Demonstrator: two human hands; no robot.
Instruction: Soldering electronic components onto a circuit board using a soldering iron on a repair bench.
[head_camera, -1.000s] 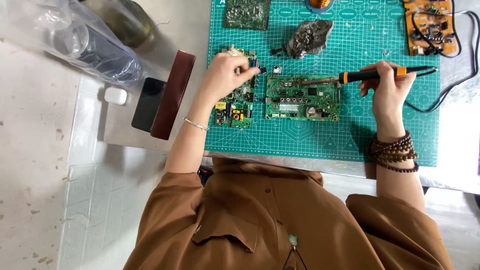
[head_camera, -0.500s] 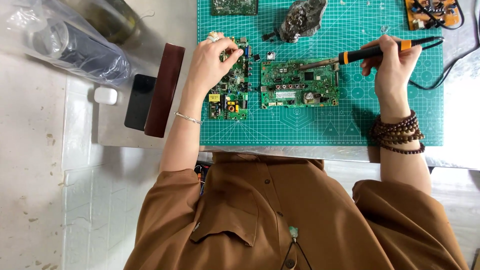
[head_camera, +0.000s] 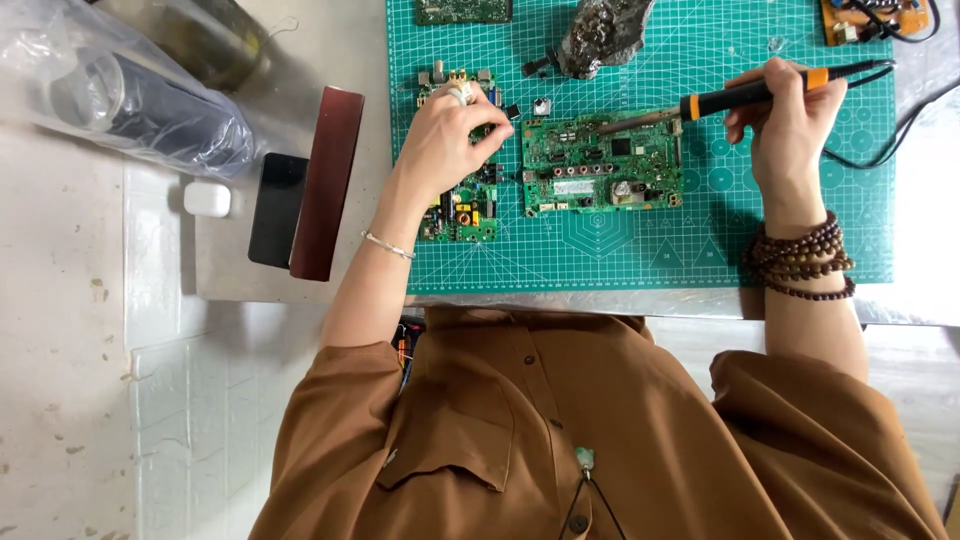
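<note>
Grey and metal-topped, our counter (head_camera: 250, 270) carries a green gridded cutting mat (head_camera: 640, 250) that runs from its near edge toward the far edge. We rest our left hand (head_camera: 445, 140) on a narrow circuit board (head_camera: 462, 205) lying along the mat's left edge, the fingers curled down and pressed together over the board's far end; we cannot tell whether they pinch anything. Just to its right, apart from it, lies a wider green circuit board (head_camera: 603, 163) in the middle of the mat. Our right hand (head_camera: 785, 120) is closed around a soldering iron (head_camera: 745, 92) with an orange and black handle, held nearly level, its metal tip over the far edge of the wide board. A black cord (head_camera: 890, 150) trails from the iron toward the counter's right edge.

Toward the far edge sit a dark crumpled lump (head_camera: 600, 30), another green board (head_camera: 462, 10), and an orange board (head_camera: 870, 18) at the far right corner. Left of the mat stand a dark red slab (head_camera: 325, 180), a black phone (head_camera: 275, 208) and a small white case (head_camera: 207, 199). A clear plastic bag (head_camera: 130, 100) holding a dark cylinder fills the far left corner.
</note>
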